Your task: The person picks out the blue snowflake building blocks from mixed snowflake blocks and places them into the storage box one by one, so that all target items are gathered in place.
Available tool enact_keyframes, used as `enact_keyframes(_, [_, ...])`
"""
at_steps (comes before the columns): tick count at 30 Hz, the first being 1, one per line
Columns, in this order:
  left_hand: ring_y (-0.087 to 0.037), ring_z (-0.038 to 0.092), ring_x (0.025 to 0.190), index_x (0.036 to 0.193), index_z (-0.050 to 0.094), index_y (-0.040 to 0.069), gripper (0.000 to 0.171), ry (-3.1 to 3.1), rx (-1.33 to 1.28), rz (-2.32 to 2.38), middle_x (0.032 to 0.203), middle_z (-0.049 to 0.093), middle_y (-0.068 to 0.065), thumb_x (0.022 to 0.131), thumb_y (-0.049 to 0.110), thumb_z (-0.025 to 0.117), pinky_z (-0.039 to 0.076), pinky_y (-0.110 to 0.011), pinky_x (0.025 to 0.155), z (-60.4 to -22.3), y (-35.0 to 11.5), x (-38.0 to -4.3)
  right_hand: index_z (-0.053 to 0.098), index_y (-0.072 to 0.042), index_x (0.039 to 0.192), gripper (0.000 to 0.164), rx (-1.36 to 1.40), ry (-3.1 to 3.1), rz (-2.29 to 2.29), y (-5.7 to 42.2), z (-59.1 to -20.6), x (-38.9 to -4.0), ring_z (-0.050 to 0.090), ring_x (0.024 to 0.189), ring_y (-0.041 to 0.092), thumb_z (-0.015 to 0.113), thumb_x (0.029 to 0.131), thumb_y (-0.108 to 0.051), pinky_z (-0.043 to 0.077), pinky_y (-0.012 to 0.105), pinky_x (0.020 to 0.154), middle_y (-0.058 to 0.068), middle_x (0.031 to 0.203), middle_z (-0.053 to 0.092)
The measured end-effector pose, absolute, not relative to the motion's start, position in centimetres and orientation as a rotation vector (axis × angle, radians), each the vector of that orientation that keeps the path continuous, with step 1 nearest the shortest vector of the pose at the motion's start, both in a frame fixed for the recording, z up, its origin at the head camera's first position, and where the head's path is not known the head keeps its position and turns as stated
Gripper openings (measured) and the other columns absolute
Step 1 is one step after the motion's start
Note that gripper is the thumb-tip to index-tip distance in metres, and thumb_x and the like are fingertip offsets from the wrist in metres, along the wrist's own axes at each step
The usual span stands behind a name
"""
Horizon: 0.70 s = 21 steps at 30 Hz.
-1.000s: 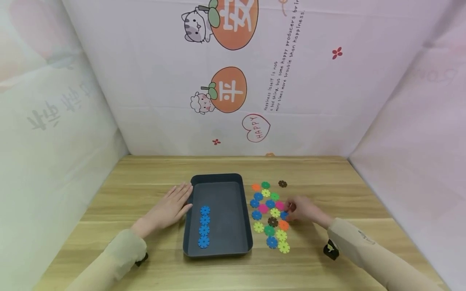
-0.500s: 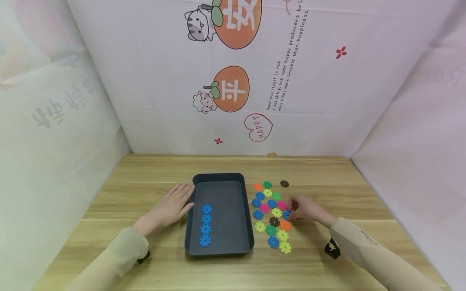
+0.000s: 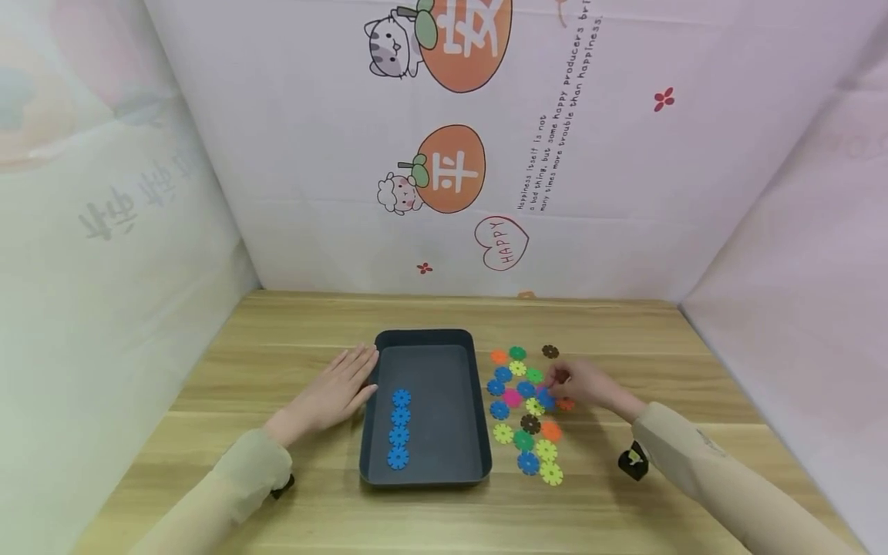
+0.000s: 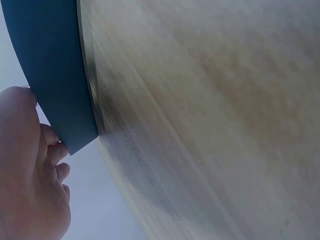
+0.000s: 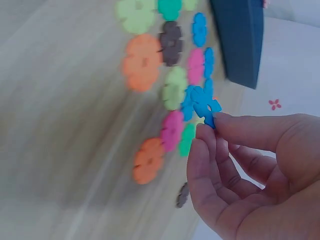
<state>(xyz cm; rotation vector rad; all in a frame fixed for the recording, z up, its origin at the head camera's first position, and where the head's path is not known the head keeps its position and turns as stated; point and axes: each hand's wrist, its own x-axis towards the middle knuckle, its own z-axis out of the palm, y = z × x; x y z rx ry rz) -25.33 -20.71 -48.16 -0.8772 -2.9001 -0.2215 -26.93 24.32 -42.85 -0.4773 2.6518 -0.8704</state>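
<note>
My right hand (image 3: 590, 384) pinches a blue notched plastic disc (image 5: 202, 104) between thumb and forefinger. It is held just above the scattered discs, tilted in the right wrist view. My left hand (image 3: 326, 393) rests with straight fingers on the left rim of a dark grey tray (image 3: 444, 408). In the left wrist view, its fingers touch the outside of the tray wall (image 4: 55, 65). Inside the tray, several blue discs (image 3: 398, 436) lie in a column near the left side.
Right of the tray lie loose discs: pink (image 5: 172, 131), orange (image 5: 148, 161), yellow (image 3: 546, 450), green (image 3: 523, 440), brown (image 3: 530, 424) and blue. A brown disc (image 3: 550, 351) lies apart at the back. Printed cloth walls (image 3: 597, 254) enclose the wooden table (image 3: 312, 516).
My right hand has lifted a blue disc off the table, uncovering an orange disc beneath it. My left hand stays on the tray rim. The head view has shifted slightly.
</note>
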Motion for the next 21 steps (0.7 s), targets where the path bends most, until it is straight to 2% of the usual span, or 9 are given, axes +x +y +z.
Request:
enact_keyframes(4, [-0.035,0.022,0.153,0.155,0.029,0.001,0.064,-2.901,-0.872,-0.235,0.163,0.027,-0.016,0.106,0.037,0.044,0.023,-0.055,0.124,-48.1,-20.7,-25.3,0.063,-0.001,0.093,0.004,-0.511,2.643,-0.901,23.2,-41.9,-27.7,0.055,0.072,0.015,0.063,0.092,-0.005,0.051,0.028,0.062,0.009,0.086,0.063])
enact_keyframes(11, [-0.034,0.021,0.154,0.156,0.027,0.002,0.064,-2.915,-0.876,-0.233,0.164,0.026,-0.015,0.106,0.039,0.043,0.022,-0.055,0.124,-47.9,-20.6,-25.4,0.064,-0.001,0.095,0.005,-0.590,2.634,-0.941,20.6,-40.6,-28.7,0.061,0.075,0.017,0.062,0.094,-0.005,0.058,0.037,0.069,0.011,0.088,0.066])
enact_keyframes(21, [-0.034,0.021,0.154,0.156,0.028,0.002,0.064,-2.920,-0.865,-0.221,0.164,0.026,-0.015,0.106,0.038,0.044,0.022,-0.054,0.124,-47.7,-20.4,-25.2,0.065,-0.003,0.099,0.008,-0.554,2.582,-0.971,16.3,-40.3,-30.3,0.067,0.084,0.034,0.061,0.096,-0.009,0.059,0.046,0.081,0.011,0.090,0.067])
